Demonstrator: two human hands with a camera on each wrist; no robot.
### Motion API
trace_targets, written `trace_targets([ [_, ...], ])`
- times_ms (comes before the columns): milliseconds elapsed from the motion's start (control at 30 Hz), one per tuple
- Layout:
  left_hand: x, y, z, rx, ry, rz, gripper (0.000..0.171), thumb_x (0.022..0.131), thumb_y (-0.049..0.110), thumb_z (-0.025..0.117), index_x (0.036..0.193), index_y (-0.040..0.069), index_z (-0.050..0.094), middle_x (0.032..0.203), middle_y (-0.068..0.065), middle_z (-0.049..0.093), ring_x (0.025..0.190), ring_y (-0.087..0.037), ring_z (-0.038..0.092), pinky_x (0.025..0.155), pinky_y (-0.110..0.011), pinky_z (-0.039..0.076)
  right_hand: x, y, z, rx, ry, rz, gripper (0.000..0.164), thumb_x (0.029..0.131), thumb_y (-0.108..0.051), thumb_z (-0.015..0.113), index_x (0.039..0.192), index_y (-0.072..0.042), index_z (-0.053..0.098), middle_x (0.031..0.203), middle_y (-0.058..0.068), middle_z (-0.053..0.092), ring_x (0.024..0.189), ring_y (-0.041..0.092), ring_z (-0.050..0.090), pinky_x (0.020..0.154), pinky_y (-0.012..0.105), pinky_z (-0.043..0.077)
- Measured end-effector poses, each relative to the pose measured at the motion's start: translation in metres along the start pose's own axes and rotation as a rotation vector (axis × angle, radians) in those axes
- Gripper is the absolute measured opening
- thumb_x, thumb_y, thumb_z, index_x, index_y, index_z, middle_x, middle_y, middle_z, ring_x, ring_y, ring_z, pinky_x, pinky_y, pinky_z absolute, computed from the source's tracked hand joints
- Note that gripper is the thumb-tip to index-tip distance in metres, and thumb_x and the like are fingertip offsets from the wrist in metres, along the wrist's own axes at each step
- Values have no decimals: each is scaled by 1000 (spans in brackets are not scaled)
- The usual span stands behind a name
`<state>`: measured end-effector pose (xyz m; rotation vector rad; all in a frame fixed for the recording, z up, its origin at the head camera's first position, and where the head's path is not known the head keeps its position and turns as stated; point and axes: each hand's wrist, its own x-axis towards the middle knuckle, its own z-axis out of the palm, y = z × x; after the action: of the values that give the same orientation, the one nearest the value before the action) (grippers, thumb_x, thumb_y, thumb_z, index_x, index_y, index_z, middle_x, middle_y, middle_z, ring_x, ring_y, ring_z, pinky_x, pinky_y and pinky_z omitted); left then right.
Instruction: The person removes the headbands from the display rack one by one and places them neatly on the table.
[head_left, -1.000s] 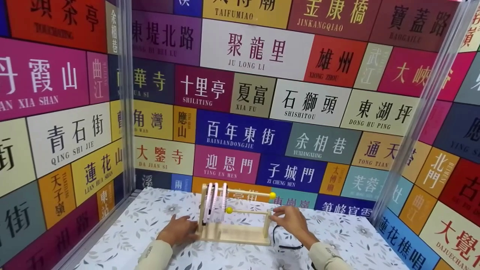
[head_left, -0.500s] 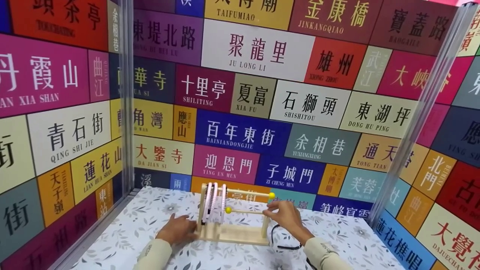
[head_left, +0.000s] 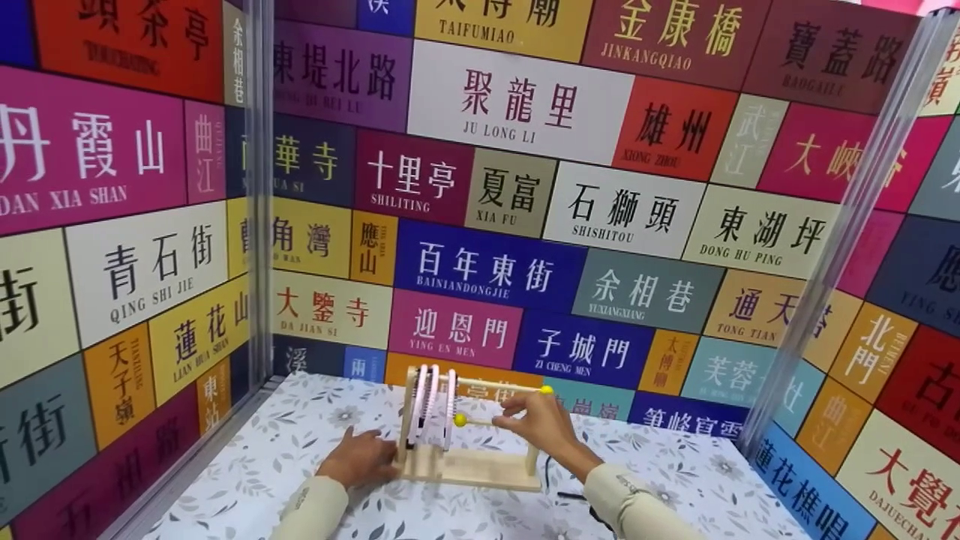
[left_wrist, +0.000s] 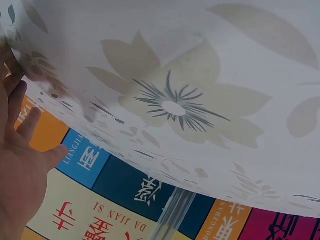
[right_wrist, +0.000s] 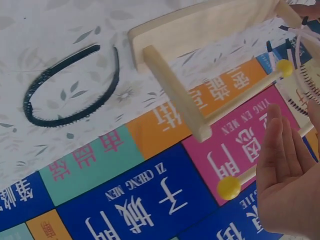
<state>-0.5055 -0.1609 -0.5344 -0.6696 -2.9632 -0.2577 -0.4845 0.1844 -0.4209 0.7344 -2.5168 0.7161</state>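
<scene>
A light wooden rack (head_left: 491, 471) stands on the table, with two rods tipped by yellow balls. Several pale pink headbands (head_left: 450, 409) hang at its left end; black teeth show inside them in the right wrist view. My left hand (head_left: 361, 459) rests at the rack's left end, fingers extended. My right hand (head_left: 541, 424) is over the lower rod (right_wrist: 245, 97), fingertips just right of its yellow ball (head_left: 460, 420). The right wrist view shows its fingers (right_wrist: 280, 150) nearly straight, with the thumb apart. No headband is visible in either hand.
A black headband (right_wrist: 35, 102) lies on the table to the right of the rack. The table has a white leaf-patterned cover (head_left: 247, 457). Panels with coloured signs (head_left: 480, 262) rise behind it, with clear upright posts (head_left: 260, 225) at the corners.
My right hand has moved left, from beside the rack's right post to near the lower rod's yellow ball. The left hand and the headbands have stayed put.
</scene>
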Motion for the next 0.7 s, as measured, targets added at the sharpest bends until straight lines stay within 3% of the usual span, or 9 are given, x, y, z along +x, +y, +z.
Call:
trace_targets([
  [67,0,0,0,-2,-6,-2,26,94,42,74,108,20,75,99,3,75,131,-37,57,114,-79,26,2,-5,4,3,-6,-12,33,86,-40,85,106,-15,82,92,1,80,81,16,77,64,30,63],
  [300,6,-3,7,-26,-48,-18,24,95,42,73,111,24,75,101,4,74,132,-36,56,118,-77,23,4,-23,20,39,-62,15,36,82,-46,87,101,-15,83,87,-1,80,78,11,74,54,25,59],
  [467,5,-4,9,-54,-97,-51,26,95,41,72,116,26,75,107,4,75,136,-36,54,119,-76,20,4,-34,32,65,-118,49,41,81,-50,86,102,-15,83,89,-4,80,77,7,73,56,25,60],
  [700,3,-1,-2,-49,-59,-17,24,95,39,73,112,23,76,101,5,75,124,-34,60,116,-79,23,9,-43,41,55,-87,40,36,81,-51,86,97,-18,84,88,-6,79,77,6,73,62,27,62],
])
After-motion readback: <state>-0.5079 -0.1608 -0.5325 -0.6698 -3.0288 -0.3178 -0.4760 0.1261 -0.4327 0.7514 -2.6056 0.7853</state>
